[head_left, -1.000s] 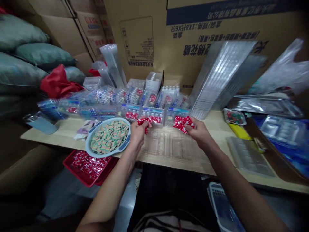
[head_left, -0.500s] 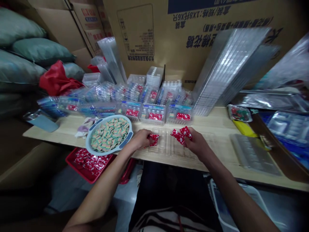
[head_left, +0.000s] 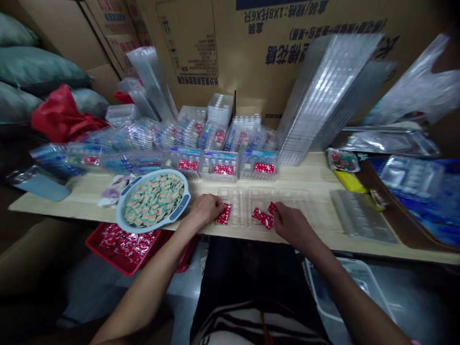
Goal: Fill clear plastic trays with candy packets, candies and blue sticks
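Several clear plastic trays point(head_left: 237, 213) lie side by side on the table in front of me. My left hand point(head_left: 208, 210) is closed on the edge of a red printed packet point(head_left: 223, 214), which is at the left tray. My right hand point(head_left: 287, 221) pinches another small red packet point(head_left: 272, 208) at its fingertips. Just left of those fingertips, a further red packet point(head_left: 262, 218) lies tilted over the middle tray; whether the fingers also touch it, I cannot tell.
A light blue basin point(head_left: 122, 218) of striped square pieces stands at left, above a red bin point(head_left: 97, 239) of red packets. Filled clear boxes point(head_left: 223, 167) line the back beside a tall stack of clear trays point(head_left: 323, 91). A blue tumbler point(head_left: 50, 187) lies far left.
Both hands have lowered toward the trays. The left packet now lies flatter in the left tray. The right hand's packets have come apart, one lower over the middle tray. The view has shifted slightly.
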Available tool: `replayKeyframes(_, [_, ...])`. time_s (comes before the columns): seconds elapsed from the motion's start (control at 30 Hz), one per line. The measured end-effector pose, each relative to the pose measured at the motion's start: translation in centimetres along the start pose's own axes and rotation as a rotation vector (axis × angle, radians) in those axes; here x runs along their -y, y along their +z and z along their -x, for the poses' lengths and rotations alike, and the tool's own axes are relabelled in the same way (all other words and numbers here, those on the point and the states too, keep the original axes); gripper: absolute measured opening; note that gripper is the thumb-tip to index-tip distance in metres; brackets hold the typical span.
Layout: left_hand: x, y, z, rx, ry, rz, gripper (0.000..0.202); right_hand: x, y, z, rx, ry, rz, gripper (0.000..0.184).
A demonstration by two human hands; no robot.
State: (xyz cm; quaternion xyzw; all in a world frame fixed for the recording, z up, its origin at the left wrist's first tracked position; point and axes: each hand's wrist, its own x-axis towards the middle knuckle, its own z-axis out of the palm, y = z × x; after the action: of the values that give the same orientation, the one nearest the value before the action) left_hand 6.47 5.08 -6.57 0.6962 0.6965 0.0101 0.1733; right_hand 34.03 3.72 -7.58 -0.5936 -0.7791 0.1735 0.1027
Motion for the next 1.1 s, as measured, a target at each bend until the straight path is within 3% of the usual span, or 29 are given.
replayKeyframes(0.1, [-0.3, 0.0, 0.4, -0.026, -0.043, 0.01, 0.017, -0.2, 0.0, 0.0, 0.06, -0.056, 0.023, 0.016])
replayKeyframes(0.17, [-0.9, 0.0, 1.1, -0.115, -0.051, 0.007, 0.02, -0.3, 0.0, -0.1, 0.055, -0.051, -0.012, 0.014])
replayKeyframes(0.27, [-3.0, 0.2, 2.5, -0.236, 0.09, 0.02, 0.022, -0.9, -0.6, -0.1, 0.034, 0.011, -0.138, 0.014])
replayKeyframes(0.4, [-7.2, 1.3, 3.7, -0.102, 0.455, 0.038, 0.026, -3.5, -2.9, -0.3, -0.057, 0.153, -0.215, 0.014])
replayKeyframes(0.47, [-8.8, 2.0, 3.7, -0.011, 0.537, 0.031, 0.026, -5.3, -4.0, -0.4, -0.166, 0.212, -0.127, 0.017])
replayKeyframes(0.57, [-9.7, 2.3, 3.0, -0.017, 0.476, 0.155, 0.025, -7.4, -4.5, -0.3, -0.249, 0.216, -0.009, 0.024])
replayKeyframes(0.7, [-9.1, 1.1, 1.4, -0.251, 0.259, 0.701, 0.033, -7.7, -3.0, -0.2, -0.201, 0.243, -0.065, 0.038])
replayKeyframes(0.8, [-8.2, 0.4, 0.3, -0.206, 0.014, 1.152, 0.02, -7.1, -2.1, -0.1, -0.275, 0.268, -0.004, 0.039])
replayKeyframes(0.87, [-7.8, 0.7, 0.0, -0.187, -0.068, 1.264, 0.013, -6.8, -2.2, 0.4, -0.344, 0.235, 0.035, 0.039])
replayKeyframes(0.93, [-7.6, 1.4, 0.2, -0.323, -0.021, 1.168, 0.01, -6.6, -2.4, 1.2, -0.355, 0.154, 0.006, 0.037])
replayKeyframes(1.0, [-7.6, 2.2, 0.8, -0.502, 0.095, 0.923, 0.01, -6.1, -2.4, 2.1, -0.313, 0.04, -0.069, 0.036])
replayKeyframes(1.03, [-7.7, 2.5, 1.2, -0.543, 0.16, 0.778, 0.013, -5.8, -2.3, 2.6, -0.287, -0.013, -0.106, 0.035])
replayKeyframes(1.1, [-8.0, 2.7, 1.9, -0.496, 0.269, 0.504, 0.018, -5.0, -1.6, 3.3, -0.253, -0.08, -0.147, 0.035])
